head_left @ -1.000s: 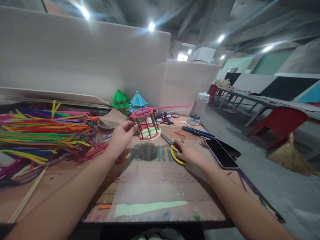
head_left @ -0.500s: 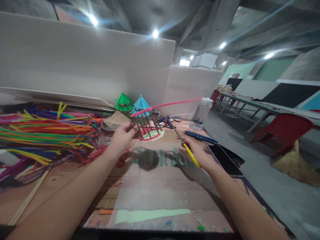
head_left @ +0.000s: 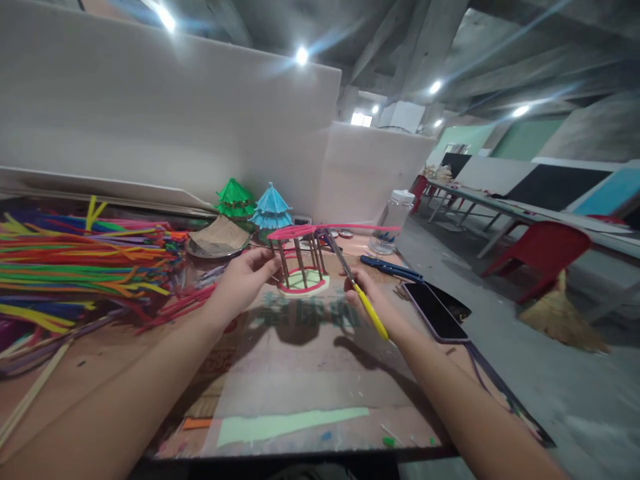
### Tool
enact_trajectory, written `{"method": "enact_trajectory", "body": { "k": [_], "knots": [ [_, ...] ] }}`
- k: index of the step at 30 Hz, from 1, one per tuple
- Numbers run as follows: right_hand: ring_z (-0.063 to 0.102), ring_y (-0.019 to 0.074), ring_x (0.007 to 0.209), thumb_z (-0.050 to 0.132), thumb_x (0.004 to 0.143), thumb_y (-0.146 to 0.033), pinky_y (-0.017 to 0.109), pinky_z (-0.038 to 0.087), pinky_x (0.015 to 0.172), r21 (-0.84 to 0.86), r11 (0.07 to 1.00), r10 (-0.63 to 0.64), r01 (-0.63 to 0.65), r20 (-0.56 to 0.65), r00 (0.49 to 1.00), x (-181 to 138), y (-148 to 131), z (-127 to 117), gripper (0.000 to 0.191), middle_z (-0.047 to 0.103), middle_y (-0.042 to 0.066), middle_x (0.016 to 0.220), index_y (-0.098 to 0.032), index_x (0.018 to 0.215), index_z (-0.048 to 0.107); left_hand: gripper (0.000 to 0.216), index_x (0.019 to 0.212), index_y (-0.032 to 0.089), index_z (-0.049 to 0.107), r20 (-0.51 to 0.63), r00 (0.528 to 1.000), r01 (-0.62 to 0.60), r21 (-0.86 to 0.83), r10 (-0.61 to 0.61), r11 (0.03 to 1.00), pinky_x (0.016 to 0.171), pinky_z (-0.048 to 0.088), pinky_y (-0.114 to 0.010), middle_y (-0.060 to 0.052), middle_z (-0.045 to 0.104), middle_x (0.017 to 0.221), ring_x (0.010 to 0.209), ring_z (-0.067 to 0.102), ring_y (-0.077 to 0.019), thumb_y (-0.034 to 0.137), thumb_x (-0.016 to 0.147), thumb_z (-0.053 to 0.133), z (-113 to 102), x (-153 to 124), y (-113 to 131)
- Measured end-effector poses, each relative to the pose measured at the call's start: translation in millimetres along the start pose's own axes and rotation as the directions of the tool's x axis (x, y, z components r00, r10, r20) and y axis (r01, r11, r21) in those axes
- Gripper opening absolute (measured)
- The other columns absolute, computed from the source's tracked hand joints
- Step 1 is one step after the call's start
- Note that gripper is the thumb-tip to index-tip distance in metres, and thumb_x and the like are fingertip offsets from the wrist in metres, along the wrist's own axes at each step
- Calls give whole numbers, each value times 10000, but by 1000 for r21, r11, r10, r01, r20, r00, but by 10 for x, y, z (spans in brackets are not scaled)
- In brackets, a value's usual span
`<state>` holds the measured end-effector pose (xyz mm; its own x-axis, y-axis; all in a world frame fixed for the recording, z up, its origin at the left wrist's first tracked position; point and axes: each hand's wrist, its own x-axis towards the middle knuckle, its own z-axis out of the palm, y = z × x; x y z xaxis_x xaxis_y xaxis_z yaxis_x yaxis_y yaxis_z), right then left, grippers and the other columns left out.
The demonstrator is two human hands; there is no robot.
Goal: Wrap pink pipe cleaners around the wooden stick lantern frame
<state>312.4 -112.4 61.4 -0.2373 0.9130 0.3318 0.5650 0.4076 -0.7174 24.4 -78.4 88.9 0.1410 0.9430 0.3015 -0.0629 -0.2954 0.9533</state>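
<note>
A small pavilion frame (head_left: 301, 263) of brown sticks stands on a pale green base, its top rim wrapped in pink pipe cleaner (head_left: 350, 228) whose loose end runs out to the right. My left hand (head_left: 246, 279) is closed on the frame's left side. My right hand (head_left: 373, 303) grips yellow-handled scissors (head_left: 350, 273), blades raised to the pink pipe cleaner at the frame's right top edge.
A big heap of coloured pipe cleaners (head_left: 85, 263) fills the left of the table. Green (head_left: 233, 198) and blue (head_left: 271, 206) paper pavilions stand behind. A clear bottle (head_left: 391, 222), blue pliers (head_left: 391, 269) and a phone (head_left: 435, 311) lie right, near the table edge. Red chairs (head_left: 537, 250) stand beyond.
My right hand picked the scissors up off the table and brought the blades up to the pink pipe cleaner. My left hand tilted the frame, then set it level again.
</note>
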Motion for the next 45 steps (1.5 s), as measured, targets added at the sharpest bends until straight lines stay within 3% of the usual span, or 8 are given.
{"method": "enact_trajectory", "body": {
  "k": [8,15,22,32,40,45],
  "knots": [
    [485,185,757,607,905,-613,339,427,701,115,993,-2,1,13,1000,-27,19,95,422,515,-3,896,-311,1182,501,643,823,168,718,94,995,39,65,-45,997,625,584,-304,-22,702,706,630,663,-174,760,607,843,105,-91,-3],
    [489,178,742,601,921,-594,349,420,708,131,991,-3,4,-9,1000,-42,10,123,405,503,-10,857,-276,1152,504,549,731,187,683,153,988,8,112,-25,994,614,571,-299,-24,678,658,616,659,-180,720,691,809,108,-103,-16],
    [524,190,799,604,918,-575,355,455,752,143,990,-15,21,-42,999,-55,-79,123,391,533,15,919,-273,1161,547,571,796,182,720,141,990,-7,105,-8,994,636,580,-298,-30,697,712,651,665,-182,736,687,805,151,-136,-15],
    [543,220,836,558,924,-740,373,487,786,216,976,-33,19,61,998,-102,-126,92,506,566,34,942,-312,1192,541,451,891,172,731,108,991,-95,136,80,986,724,571,-306,-51,738,840,743,674,-188,616,821,764,119,-156,-163],
    [517,195,799,542,924,-771,326,480,701,258,966,-30,21,29,999,-135,-223,120,548,531,23,899,-281,1169,553,339,774,183,676,75,988,-147,193,135,970,650,517,-269,-20,684,729,694,656,-173,508,846,740,181,-210,-97],
    [563,225,897,549,954,-680,366,497,811,164,985,-55,55,-9,998,-111,-193,136,465,584,34,931,-276,1183,526,325,773,186,664,78,992,-108,117,99,987,654,545,-280,-18,696,739,691,667,-175,490,813,772,226,-240,-116]
  ]
}}
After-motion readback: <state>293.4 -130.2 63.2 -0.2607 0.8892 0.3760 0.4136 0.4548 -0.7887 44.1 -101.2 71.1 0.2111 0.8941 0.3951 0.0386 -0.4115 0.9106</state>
